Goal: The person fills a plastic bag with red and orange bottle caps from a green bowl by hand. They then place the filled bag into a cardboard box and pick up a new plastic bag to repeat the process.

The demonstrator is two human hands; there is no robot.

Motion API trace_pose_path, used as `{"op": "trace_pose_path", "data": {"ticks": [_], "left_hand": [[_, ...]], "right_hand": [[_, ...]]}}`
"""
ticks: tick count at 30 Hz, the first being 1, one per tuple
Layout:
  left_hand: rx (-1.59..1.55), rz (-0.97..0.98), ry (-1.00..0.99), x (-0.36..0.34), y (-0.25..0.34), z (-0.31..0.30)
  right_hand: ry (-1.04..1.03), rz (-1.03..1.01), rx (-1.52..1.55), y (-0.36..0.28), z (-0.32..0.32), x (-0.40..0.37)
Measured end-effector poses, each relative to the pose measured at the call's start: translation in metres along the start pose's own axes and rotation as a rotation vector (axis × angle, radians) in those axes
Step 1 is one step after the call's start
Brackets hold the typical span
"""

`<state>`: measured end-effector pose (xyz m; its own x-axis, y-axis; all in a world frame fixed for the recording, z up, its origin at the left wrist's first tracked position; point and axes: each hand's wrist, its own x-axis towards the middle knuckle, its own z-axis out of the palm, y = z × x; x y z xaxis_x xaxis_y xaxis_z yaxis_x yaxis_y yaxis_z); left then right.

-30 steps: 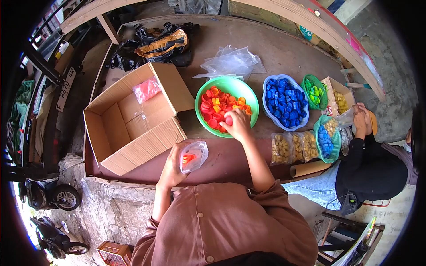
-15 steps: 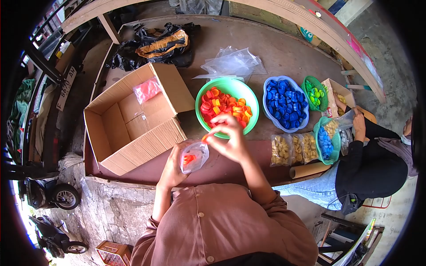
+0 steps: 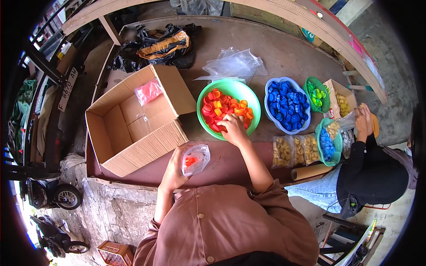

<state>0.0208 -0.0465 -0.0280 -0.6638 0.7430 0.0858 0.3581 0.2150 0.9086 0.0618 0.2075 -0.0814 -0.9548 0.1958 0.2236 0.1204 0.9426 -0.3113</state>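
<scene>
My left hand (image 3: 174, 172) is closed around a clear plastic bag (image 3: 202, 154), its mouth held open. A few orange-red plastic bottle caps (image 3: 190, 161) lie inside the bag. Over the near side of a green basin (image 3: 254, 98), my right hand (image 3: 234, 128) reaches down with its fingers curled onto a bottle cap; the fingertips are partly hidden among the pile. Red, orange and yellow-orange bottle caps (image 3: 222, 103) cover the bottom of this basin.
An open cardboard box (image 3: 142, 148) holds a packed bag of pinkish-red pieces (image 3: 148, 91). Empty clear bags (image 3: 235, 64) and black plastic (image 3: 128, 55) lie behind. Rightward are a basket of blue caps (image 3: 287, 104), filled bags (image 3: 284, 150) and a co-worker (image 3: 377, 170) handling a bag.
My right hand has moved from beside the bag's mouth, where it held an orange cap, up and right into the basin. The bag stays in my left hand. The co-worker's hands have shifted.
</scene>
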Motion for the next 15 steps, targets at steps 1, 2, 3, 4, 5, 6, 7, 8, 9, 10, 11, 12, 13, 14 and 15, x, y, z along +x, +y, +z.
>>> {"op": "trace_pose_path", "data": {"ticks": [1,2,3,4,5,6,7,8,9,10,11,12,13,14,15], "left_hand": [[0.009,0.008,0.007,0.0,0.001,0.0],[0.01,0.006,0.008,0.0,0.0,0.0],[0.007,0.003,0.01,-0.001,0.0,0.0],[0.005,-0.001,0.012,-0.001,-0.001,-0.001],[0.006,-0.003,0.014,-0.001,-0.002,-0.001],[0.005,0.008,0.022,-0.001,-0.004,0.0],[0.003,0.02,0.028,0.0,-0.005,0.0],[0.0,0.02,0.026,0.0,-0.006,0.001],[0.007,0.029,0.029,0.001,-0.006,0.002],[0.015,0.039,0.032,0.002,-0.006,0.003],[0.015,0.04,0.032,0.002,-0.007,0.003],[0.033,0.054,0.031,0.002,-0.009,0.003],[0.052,0.066,0.029,0.002,-0.009,0.003],[0.052,0.065,0.027,0.002,-0.008,0.003],[0.03,0.052,0.015,0.003,-0.007,0.003]], "right_hand": [[-0.041,-0.001,-0.019,0.001,0.002,0.002],[-0.042,-0.002,-0.017,0.003,0.004,0.001],[-0.018,0.001,0.047,0.004,0.003,0.001],[0.006,0.003,0.112,0.005,0.002,0.001],[0.005,0.002,0.114,0.006,0.0,0.0],[0.043,0.043,0.128,0.005,-0.006,-0.004],[0.081,0.085,0.14,0.004,-0.011,-0.007],[0.079,0.087,0.138,0.004,-0.016,-0.009],[0.131,0.112,0.133,0.003,-0.02,-0.011],[0.183,0.136,0.128,0.002,-0.024,-0.012],[0.237,0.144,0.29,0.002,-0.026,-0.012],[0.238,0.144,0.291,-0.008,-0.035,-0.012],[0.252,0.136,0.565,-0.027,-0.049,-0.012],[0.264,0.129,0.838,-0.045,-0.062,-0.012],[0.21,0.02,0.872,-0.058,-0.068,-0.013]]}}
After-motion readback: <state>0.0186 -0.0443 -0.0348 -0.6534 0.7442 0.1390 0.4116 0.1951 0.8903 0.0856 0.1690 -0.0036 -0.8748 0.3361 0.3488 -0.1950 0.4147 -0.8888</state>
